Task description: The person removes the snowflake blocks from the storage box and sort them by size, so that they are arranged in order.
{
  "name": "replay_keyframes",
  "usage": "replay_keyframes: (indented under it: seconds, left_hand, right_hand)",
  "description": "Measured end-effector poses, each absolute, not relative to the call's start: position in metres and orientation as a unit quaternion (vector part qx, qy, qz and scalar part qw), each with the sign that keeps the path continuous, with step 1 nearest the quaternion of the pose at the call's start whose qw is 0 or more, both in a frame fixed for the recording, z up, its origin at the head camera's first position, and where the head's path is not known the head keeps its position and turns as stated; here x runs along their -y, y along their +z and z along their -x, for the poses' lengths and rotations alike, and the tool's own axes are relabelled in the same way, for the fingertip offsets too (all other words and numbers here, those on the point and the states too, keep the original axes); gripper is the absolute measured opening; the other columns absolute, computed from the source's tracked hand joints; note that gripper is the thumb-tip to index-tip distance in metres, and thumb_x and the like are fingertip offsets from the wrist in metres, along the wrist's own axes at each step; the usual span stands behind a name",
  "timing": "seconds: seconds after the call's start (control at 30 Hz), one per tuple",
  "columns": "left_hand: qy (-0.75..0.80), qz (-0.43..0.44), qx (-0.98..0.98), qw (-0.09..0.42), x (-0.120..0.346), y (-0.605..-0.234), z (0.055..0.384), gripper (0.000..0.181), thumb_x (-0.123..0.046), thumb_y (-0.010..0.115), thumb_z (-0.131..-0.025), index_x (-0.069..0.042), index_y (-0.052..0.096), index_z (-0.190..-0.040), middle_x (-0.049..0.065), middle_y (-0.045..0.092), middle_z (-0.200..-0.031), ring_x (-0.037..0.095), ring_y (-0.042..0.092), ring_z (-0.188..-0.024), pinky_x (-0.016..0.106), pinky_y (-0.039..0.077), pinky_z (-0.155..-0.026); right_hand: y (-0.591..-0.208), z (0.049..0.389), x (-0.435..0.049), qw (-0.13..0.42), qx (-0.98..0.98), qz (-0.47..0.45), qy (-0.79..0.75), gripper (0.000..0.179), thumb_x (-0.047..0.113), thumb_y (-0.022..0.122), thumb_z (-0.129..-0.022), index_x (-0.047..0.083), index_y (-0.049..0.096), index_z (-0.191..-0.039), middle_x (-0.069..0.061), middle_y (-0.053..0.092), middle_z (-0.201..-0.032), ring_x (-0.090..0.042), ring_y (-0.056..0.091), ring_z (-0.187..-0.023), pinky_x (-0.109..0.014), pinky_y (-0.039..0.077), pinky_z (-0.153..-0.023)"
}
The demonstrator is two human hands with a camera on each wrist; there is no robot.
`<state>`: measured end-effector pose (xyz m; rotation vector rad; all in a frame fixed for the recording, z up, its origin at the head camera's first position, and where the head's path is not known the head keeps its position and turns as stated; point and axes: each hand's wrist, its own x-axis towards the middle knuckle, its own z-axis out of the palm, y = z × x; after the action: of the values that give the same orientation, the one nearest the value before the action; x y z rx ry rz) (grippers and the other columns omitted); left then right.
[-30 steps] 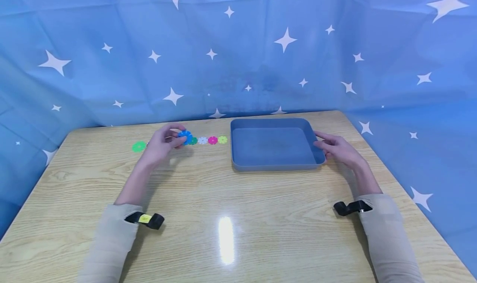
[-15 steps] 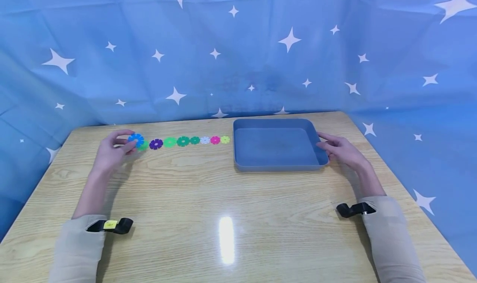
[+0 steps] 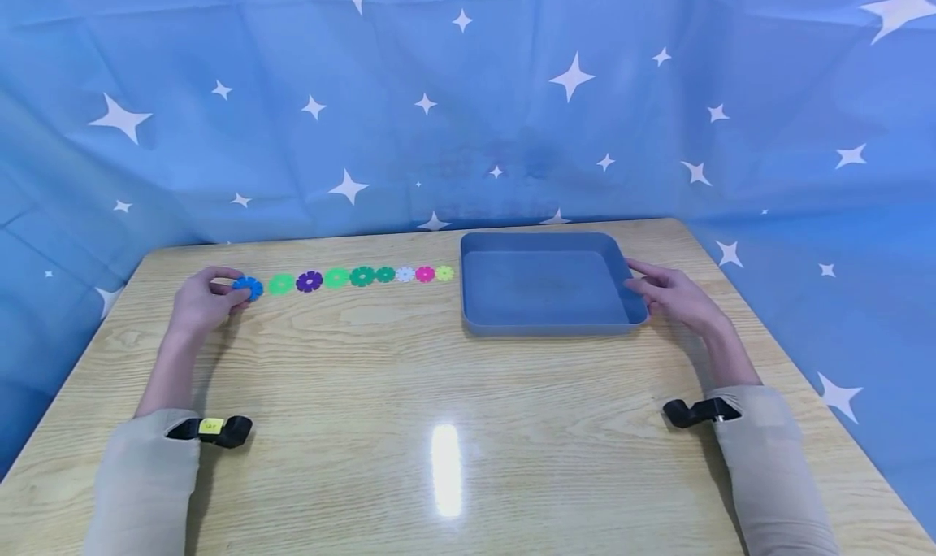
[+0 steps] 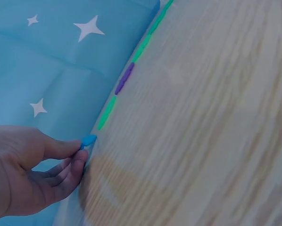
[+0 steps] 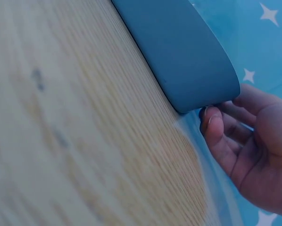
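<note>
My left hand pinches a blue notched plastic disc between thumb and fingers, low over the table at the left end of a row of similar discs. Nearest to it in that row is a light green disc, then a purple disc. The left wrist view shows the blue disc edge-on at the fingertips. Over at the right, my right hand holds the right wall of a blue-grey tray, thumb over the rim and fingers outside.
Further along the row lie green discs, a white disc, a pink disc and a yellow-green disc beside the tray. A blue star-patterned curtain hangs behind the wooden table.
My left hand has carried the blue disc leftward along the row, then lowered it past the light green disc at the left end. The right hand stays at the tray.
</note>
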<state>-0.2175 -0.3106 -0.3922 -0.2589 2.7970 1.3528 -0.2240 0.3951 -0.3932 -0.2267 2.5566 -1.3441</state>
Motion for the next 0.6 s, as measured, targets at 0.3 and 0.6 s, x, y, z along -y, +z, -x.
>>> replay_keyframes:
  seconds: [0.3,0.6]
  left_hand:
    - [0.367,0.081,-0.927,0.016,0.3127,-0.3949,0.2206,0.046,-0.024,0.056,-0.104,0.006,0.049,-0.139,0.025,0.054,-0.11,0.032,0.052,-0.091,0.032,0.045,-0.064]
    - [0.366,0.076,-0.927,0.028,0.311,-0.3956,0.2244,0.048,-0.029,0.055,-0.104,0.007,0.049,-0.136,0.027,0.053,-0.114,0.036,0.05,-0.096,0.037,0.043,-0.07]
  right_hand:
    - [-0.3907,0.2237,-0.3936,0.123,-0.876,0.073,-0.461,0.065,0.034,0.055,-0.106,0.009,0.029,-0.159,-0.005,0.048,-0.079,-0.023,0.054,-0.069,-0.033,0.052,-0.067]
    - [-0.3912,0.2236,-0.3945,0.123,-0.876,0.074,-0.461,0.064,0.033,0.054,-0.106,0.007,0.029,-0.159,-0.005,0.048,-0.078,-0.022,0.054,-0.069,-0.033,0.053,-0.067]
